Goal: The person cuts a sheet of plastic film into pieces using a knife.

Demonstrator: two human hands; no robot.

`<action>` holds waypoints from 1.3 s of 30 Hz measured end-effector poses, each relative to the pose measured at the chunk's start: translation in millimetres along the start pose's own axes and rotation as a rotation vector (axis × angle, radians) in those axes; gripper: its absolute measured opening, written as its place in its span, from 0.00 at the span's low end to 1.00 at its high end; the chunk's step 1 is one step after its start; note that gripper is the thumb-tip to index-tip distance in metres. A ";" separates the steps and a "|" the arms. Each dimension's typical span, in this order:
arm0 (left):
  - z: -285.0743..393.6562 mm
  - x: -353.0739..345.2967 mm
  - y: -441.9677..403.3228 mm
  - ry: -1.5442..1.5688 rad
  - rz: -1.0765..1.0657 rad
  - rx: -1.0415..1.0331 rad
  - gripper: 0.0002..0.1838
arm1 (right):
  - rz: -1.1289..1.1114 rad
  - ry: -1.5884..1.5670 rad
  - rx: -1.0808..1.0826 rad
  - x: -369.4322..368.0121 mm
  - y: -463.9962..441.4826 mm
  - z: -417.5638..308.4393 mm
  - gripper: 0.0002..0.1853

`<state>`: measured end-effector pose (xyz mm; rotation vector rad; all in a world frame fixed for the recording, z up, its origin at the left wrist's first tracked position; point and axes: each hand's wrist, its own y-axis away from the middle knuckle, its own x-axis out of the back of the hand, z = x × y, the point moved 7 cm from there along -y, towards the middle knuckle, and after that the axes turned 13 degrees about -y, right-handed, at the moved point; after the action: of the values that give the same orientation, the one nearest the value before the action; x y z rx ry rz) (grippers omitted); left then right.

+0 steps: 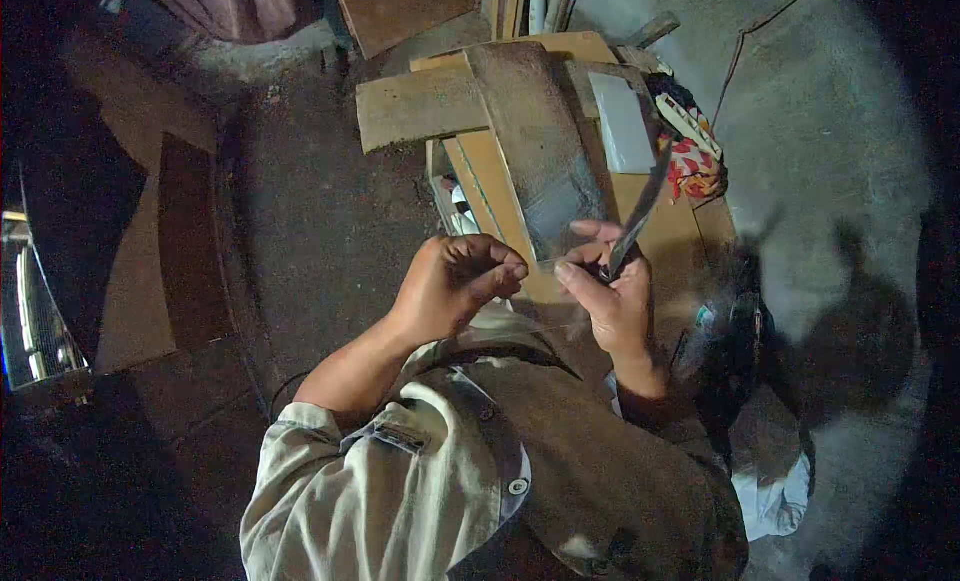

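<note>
My right hand (pixel 618 306) grips a knife (pixel 645 201), its dark, narrow blade slanting up and away to the right. The handle is mostly hidden in my fingers. Close by on the left, my left hand (pixel 465 286) is closed, thumb and forefinger pinched together at the tips. What lies between those fingertips, if anything, is too small to make out. Both hands are raised in front of my body, apart from each other. Beyond them a worn wooden board (pixel 525 111) lies lengthwise, with a dark bluish patch at its near end.
Cardboard (pixel 655 216) and a shorter plank (pixel 420 106) lie around and under the board. A white flat piece (pixel 620 121) rests on the right, beside a red patterned cloth (pixel 697 171) and a pale slotted strip (pixel 688 126). Concrete floor (pixel 830 131) extends to the right.
</note>
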<state>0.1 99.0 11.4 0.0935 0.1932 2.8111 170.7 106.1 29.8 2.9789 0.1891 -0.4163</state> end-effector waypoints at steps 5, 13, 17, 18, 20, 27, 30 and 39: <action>-0.6 3.4 0.6 -0.181 0.007 0.096 0.05 | 0.056 -0.047 0.128 3.3 0.4 -5.6 0.23; -12.5 14.7 4.1 0.012 0.129 0.025 0.03 | 0.125 0.013 0.187 10.7 3.5 -14.5 0.25; -6.2 16.6 6.7 0.097 0.185 0.000 0.03 | 0.165 -0.025 0.182 12.5 4.8 -11.3 0.25; -4.4 17.5 7.0 0.080 0.197 -0.005 0.03 | 0.160 -0.055 0.205 12.0 4.9 -11.7 0.25; -4.7 18.4 7.3 0.063 0.209 -0.011 0.03 | 0.154 -0.085 0.228 11.3 4.9 -13.1 0.25; -3.7 12.1 5.3 0.092 0.034 0.003 0.05 | 0.044 -0.043 0.139 10.3 2.2 -10.3 0.26; 0.7 0.6 4.7 0.124 -0.099 0.028 0.08 | -0.057 -0.046 0.035 3.3 0.3 -9.1 0.27; -4.0 -13.7 1.6 -0.027 -0.326 0.030 0.08 | -0.308 0.220 0.024 -20.6 -8.5 -19.7 0.32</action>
<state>12.2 92.6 7.1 0.0969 0.2222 2.4818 155.1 115.2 53.4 3.0188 0.6738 -0.1182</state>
